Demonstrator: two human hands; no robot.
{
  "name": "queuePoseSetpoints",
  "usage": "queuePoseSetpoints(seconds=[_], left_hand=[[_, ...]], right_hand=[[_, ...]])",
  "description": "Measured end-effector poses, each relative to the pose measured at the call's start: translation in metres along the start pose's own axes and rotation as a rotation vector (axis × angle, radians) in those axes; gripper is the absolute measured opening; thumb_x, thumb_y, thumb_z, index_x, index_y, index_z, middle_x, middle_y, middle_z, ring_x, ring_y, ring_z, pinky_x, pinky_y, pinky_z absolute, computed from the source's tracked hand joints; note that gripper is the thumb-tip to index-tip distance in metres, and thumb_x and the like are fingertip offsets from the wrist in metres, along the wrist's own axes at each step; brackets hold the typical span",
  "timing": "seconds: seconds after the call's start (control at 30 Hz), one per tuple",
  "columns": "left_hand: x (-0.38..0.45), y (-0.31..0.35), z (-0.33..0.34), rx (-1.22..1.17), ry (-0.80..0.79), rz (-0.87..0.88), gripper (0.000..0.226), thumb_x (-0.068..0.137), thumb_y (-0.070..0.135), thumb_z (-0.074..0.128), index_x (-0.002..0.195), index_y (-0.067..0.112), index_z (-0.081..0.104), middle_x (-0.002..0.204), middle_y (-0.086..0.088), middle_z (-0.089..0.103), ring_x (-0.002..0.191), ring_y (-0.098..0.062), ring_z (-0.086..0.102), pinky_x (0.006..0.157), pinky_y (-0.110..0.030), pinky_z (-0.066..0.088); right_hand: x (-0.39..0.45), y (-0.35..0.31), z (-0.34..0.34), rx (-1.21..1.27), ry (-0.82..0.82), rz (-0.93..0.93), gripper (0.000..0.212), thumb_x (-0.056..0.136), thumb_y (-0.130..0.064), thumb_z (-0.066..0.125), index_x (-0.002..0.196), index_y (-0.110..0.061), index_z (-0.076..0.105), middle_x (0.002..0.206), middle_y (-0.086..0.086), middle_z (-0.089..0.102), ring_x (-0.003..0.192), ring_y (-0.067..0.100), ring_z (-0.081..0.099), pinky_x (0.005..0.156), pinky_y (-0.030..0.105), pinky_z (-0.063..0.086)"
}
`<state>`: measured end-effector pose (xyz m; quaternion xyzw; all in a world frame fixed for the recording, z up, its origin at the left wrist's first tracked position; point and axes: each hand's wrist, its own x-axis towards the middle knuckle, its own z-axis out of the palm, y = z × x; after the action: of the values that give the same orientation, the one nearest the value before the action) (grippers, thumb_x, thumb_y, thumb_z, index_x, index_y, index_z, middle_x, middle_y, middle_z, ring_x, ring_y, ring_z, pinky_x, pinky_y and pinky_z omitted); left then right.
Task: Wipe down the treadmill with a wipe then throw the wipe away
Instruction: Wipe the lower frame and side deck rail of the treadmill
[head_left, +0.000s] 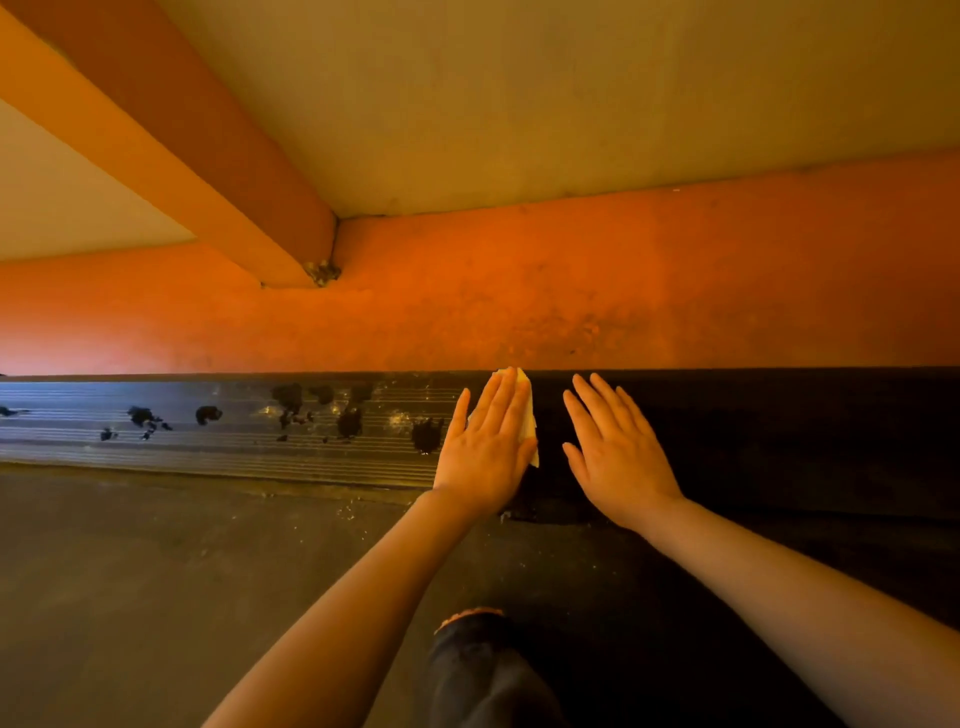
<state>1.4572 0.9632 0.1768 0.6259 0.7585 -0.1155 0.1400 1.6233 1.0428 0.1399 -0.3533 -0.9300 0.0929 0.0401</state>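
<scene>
knee (483, 670) low | left hand (485, 447) flat pressing wipe (527, 415) | right hand (615, 447) flat on treadmill (779, 441)

Wipe (527, 415) under left hand (485, 441), seemingly on treadmill (208, 415)

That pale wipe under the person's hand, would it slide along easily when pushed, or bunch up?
The wipe looks thin and floppy: its edge curls out from under the flat left hand. It probably bunches unless pressed flat, as it is now. The ribbed rail carries dark blotches, so it may drag there rather than glide. It is likely very light.
</scene>
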Motion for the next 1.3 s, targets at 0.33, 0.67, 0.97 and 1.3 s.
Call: queuePoseSetpoints(seconds=[0.33, 0.67, 0.97, 1.3], left_hand=[[0.047, -0.028, -0.01, 0.065, 0.021, 0.388, 0.066, 0.103, 0.046, 0.017, 0.158, 0.013, 0.006, 0.166, -0.007, 0.013, 0.153, -0.021, 0.008, 0.121, -0.041, -0.012], [0.045, -0.064, -0.013, 0.126, 0.001, 0.365, 0.072, 0.097, 0.052, -0.001, 0.159, 0.016, -0.001, 0.165, -0.007, 0.017, 0.151, -0.024, 0.019, 0.116, -0.04, -0.02], [0.02, -0.053, 0.008, 0.03, 0.095, 0.296, 0.065, 0.106, 0.047, 0.012, 0.156, 0.014, -0.013, 0.164, -0.006, -0.019, 0.15, -0.022, -0.02, 0.121, -0.045, -0.013], [-0.015, -0.036, 0.025, -0.016, 0.131, 0.149, 0.065, 0.103, 0.047, 0.006, 0.159, 0.015, -0.001, 0.166, -0.004, -0.011, 0.152, -0.02, -0.014, 0.122, -0.045, -0.013]], right_hand=[[-0.003, -0.003, -0.001, 0.033, -0.017, 0.069, 0.068, 0.095, -0.034, 0.058, 0.149, 0.0, 0.036, 0.157, 0.019, 0.035, 0.147, 0.031, 0.031, 0.117, 0.045, 0.031], [-0.006, -0.015, -0.016, 0.05, -0.157, 0.127, 0.063, 0.1, -0.036, 0.051, 0.154, -0.008, 0.031, 0.163, 0.013, 0.022, 0.151, 0.029, 0.018, 0.12, 0.047, 0.025], [-0.012, -0.034, -0.009, 0.109, -0.123, 0.188, 0.061, 0.102, -0.031, 0.047, 0.154, -0.008, 0.027, 0.162, 0.013, 0.023, 0.151, 0.026, 0.015, 0.122, 0.044, 0.015], [-0.005, -0.032, -0.008, 0.089, -0.093, 0.108, 0.061, 0.099, -0.039, 0.027, 0.148, -0.006, 0.041, 0.156, 0.014, 0.039, 0.146, 0.029, 0.033, 0.117, 0.047, 0.029]])
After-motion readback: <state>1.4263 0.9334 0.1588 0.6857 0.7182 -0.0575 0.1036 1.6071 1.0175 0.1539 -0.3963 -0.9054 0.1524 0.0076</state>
